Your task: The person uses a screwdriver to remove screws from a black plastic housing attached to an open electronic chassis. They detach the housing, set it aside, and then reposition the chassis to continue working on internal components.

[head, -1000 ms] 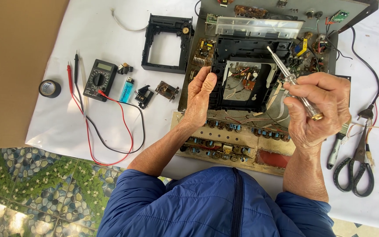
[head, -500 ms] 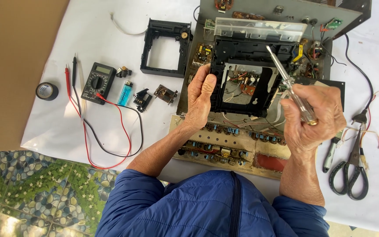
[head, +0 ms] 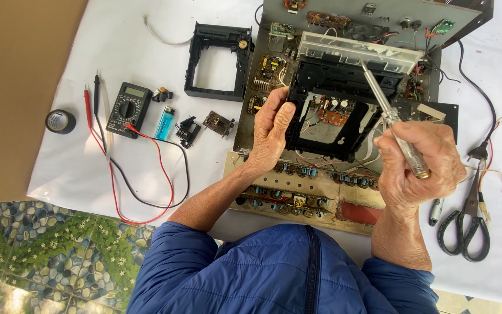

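**Steadying the black frame while the screwdriver goes in**

Head view: my left hand pinches the left edge of the black plastic mechanism frame, which sits on the opened grey chassis. My right hand is closed round the clear-handled screwdriver, its tip angled up toward the frame's top. I judge I should hold the frame firm and keep the blade square, clear of the small brown circuit board.

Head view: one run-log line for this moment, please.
left hand grips black frame | right hand holds screwdriver, tip over frame | chassis open
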